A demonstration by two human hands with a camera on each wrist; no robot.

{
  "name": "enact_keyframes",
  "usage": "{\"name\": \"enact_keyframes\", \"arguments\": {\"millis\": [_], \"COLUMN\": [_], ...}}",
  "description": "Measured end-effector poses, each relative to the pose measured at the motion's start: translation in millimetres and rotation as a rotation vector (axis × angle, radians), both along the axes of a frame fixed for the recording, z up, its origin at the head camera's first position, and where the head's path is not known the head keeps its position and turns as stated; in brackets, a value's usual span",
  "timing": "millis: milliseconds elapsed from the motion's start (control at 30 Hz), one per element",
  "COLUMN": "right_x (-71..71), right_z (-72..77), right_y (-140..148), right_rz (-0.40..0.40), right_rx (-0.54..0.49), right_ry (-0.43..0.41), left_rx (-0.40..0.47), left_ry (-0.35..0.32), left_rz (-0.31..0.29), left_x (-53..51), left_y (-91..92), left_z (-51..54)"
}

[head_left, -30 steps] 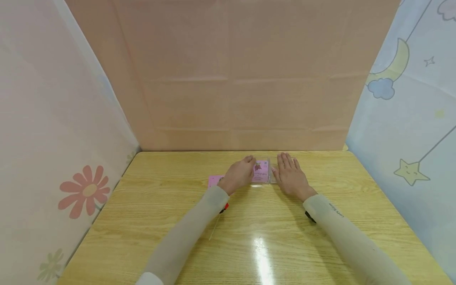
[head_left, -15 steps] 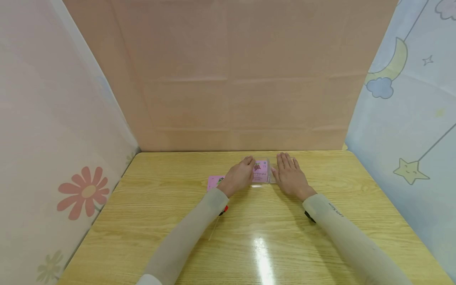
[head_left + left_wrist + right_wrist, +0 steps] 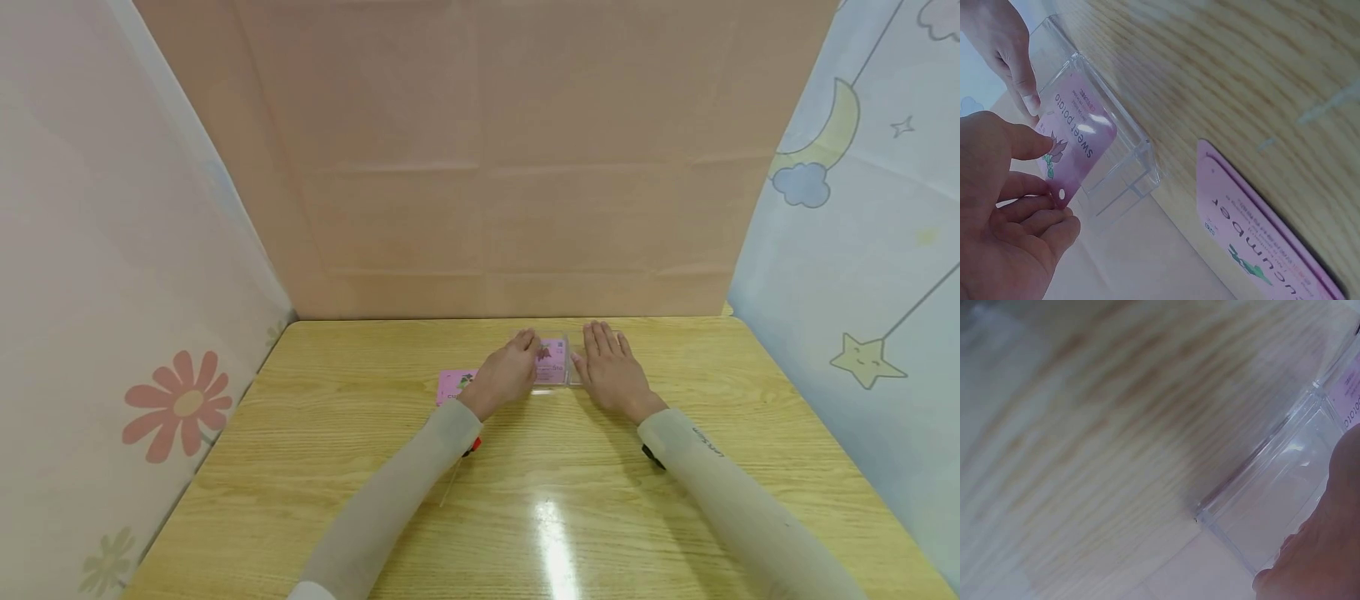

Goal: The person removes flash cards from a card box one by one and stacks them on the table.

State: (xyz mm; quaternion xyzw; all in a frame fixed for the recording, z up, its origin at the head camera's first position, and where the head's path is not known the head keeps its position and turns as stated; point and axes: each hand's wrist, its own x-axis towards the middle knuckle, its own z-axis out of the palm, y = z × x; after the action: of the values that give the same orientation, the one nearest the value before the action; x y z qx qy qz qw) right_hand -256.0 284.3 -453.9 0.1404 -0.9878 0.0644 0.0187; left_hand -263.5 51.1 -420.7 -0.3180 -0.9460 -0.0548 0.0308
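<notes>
A pink sweet potato card (image 3: 1075,131) lies tilted in one compartment of a clear plastic box (image 3: 1125,115) near the back of the table. My left hand (image 3: 504,373) pinches the card by its left end, thumb on the printed face and fingers at the edge with the hole. On the box's other compartment rests my right hand (image 3: 613,375), its fingers straight. The right wrist view shows that clear compartment (image 3: 1272,490) under the hand. Left of the box, a small stack of pink cucumber cards (image 3: 1241,228) lies on the table, partly behind my left wrist in the head view.
The wooden table (image 3: 555,483) ends at a brown backdrop (image 3: 480,208) close behind the box. Patterned cloths hang on both sides. A red and black wrist strap (image 3: 472,446) shows under the left sleeve.
My left hand and the sweet potato card have shifted very slightly. More of the cucumber card's print shows beside the left wrist. The right hand stays in place.
</notes>
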Motion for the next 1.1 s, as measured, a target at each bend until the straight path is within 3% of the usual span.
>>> {"name": "enact_keyframes", "arguments": {"millis": [767, 1100], "right_x": [1.8, 1.0], "right_z": [1.6, 0.4], "right_y": [0.1, -0.7], "right_rz": [-0.002, 0.003], "right_rx": [-0.017, -0.022], "right_ry": [-0.017, -0.003], "left_rx": [0.127, 0.144], "left_ry": [0.025, 0.044], "left_rz": [-0.003, -0.040], "left_x": [0.8, -1.4], "left_y": [1.7, -2.9], "left_z": [4.6, 5.0]}}
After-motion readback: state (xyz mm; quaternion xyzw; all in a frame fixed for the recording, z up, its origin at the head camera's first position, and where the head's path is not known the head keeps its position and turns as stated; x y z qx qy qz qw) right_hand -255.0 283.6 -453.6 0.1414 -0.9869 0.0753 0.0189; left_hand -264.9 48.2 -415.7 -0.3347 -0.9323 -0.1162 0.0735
